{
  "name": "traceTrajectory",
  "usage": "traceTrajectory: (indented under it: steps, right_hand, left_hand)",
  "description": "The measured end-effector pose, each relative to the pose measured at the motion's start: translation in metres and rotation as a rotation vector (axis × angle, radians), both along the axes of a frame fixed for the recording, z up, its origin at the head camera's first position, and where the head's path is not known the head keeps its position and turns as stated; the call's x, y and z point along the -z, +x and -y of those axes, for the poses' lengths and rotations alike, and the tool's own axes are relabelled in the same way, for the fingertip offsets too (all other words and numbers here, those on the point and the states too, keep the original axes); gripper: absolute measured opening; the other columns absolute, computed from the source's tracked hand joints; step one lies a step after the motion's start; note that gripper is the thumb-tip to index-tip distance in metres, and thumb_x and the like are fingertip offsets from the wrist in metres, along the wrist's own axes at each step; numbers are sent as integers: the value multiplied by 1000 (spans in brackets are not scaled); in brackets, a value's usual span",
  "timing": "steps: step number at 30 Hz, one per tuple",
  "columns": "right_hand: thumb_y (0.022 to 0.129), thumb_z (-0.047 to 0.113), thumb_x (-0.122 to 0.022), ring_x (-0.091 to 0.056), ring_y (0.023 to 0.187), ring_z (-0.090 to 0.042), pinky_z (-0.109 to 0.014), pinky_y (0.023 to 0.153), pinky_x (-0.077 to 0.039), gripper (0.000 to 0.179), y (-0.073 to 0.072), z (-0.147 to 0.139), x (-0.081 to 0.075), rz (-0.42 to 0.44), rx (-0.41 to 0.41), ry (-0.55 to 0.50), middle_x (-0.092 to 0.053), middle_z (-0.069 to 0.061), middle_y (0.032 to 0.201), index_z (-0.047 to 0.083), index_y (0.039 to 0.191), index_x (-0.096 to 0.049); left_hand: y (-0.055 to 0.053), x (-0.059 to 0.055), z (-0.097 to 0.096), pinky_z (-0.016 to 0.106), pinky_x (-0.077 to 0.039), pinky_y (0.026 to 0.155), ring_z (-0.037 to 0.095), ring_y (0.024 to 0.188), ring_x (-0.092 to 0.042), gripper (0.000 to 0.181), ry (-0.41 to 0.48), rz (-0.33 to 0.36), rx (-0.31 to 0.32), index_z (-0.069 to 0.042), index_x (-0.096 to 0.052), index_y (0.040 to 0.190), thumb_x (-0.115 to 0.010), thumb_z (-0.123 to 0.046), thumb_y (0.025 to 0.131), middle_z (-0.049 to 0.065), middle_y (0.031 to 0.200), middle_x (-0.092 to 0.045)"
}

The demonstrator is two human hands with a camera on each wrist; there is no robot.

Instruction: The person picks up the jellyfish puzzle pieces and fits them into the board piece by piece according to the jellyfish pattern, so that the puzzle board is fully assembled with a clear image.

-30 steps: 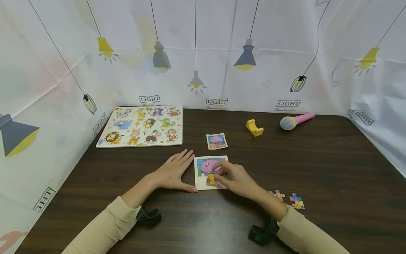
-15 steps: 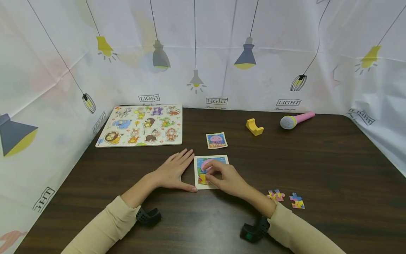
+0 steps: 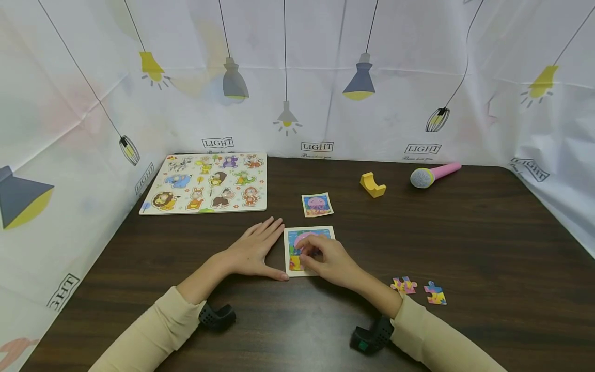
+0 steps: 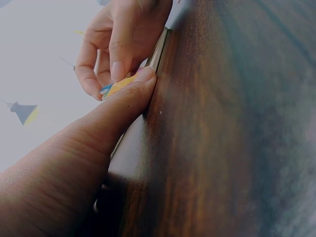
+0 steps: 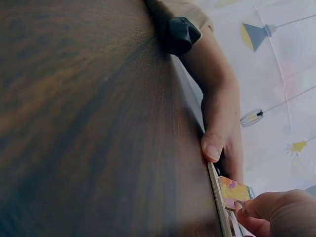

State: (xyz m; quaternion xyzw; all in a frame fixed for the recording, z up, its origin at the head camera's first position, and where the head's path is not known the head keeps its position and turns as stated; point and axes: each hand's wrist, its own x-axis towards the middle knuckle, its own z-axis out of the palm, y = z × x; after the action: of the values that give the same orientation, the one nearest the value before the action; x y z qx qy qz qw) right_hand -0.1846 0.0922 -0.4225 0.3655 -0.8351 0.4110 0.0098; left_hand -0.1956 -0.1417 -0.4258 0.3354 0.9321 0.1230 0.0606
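Observation:
A small jigsaw board point(image 3: 301, 274) with a pale rim and a pink sea-creature picture lies on the table between the hands. My left hand point(image 3: 253, 253) rests flat at its left side, fingers spread, thumb at the lower left corner. My right hand point(image 3: 332, 261) is over the board and covers much of the picture. Its thumb and fingertip pinch a yellow puzzle piece point(image 3: 295, 263) at the lower left of the board. In the right wrist view that puzzle piece point(image 5: 233, 191) stands tilted up from the board. Loose jigsaw pieces point(image 3: 403, 285) lie beyond my right forearm.
Behind the board lies a small picture card point(image 3: 318, 205). A large animal puzzle board point(image 3: 209, 183) is at the back left. Farther right are a yellow curved block point(image 3: 373, 185) and a toy microphone point(image 3: 434, 175). A printed white cloth point(image 3: 297, 77) hangs behind the table.
My right hand has moved left with the yellow puzzle piece, from the board's lower middle to its lower left corner. It barely moves in the last half second. My left hand stays put.

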Motion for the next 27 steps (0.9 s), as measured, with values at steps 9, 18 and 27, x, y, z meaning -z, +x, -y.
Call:
traceTrajectory:
  steps: [9, 18, 27]
  right_hand:
    - [84, 8, -66, -56, 79, -7, -26, 70, -48, 14, 0, 0, 0, 18, 21, 8, -59, 7, 85, 11, 98, -64]
    - [84, 11, -67, -52, 82, -9, -27, 72, -45, 13, -1, -2, 0, -20, 31, 55, -59, 9, 84, 13, 97, -66]
    - [80, 17, -71, -44, 90, -15, -34, 75, -36, 17, 1, -3, 0, -131, 33, 157, -61, 1, 102, 14, 96, -70]
  left_hand:
    - [0, -1, 0, 44, -6, 109, 24, 139, 3, 115, -4, 7, -4, -6, -8, 148, -46, -80, 69, 9, 153, -1]
    - [0, -1, -1, 44, -5, 109, 24, 139, 3, 115, -3, 13, -2, -6, -7, 148, -44, -82, 69, 9, 153, -1]
    - [0, -2, 0, 45, -5, 109, 26, 139, 3, 115, 2, 15, 4, -5, -8, 147, -45, -80, 70, 10, 153, -1]
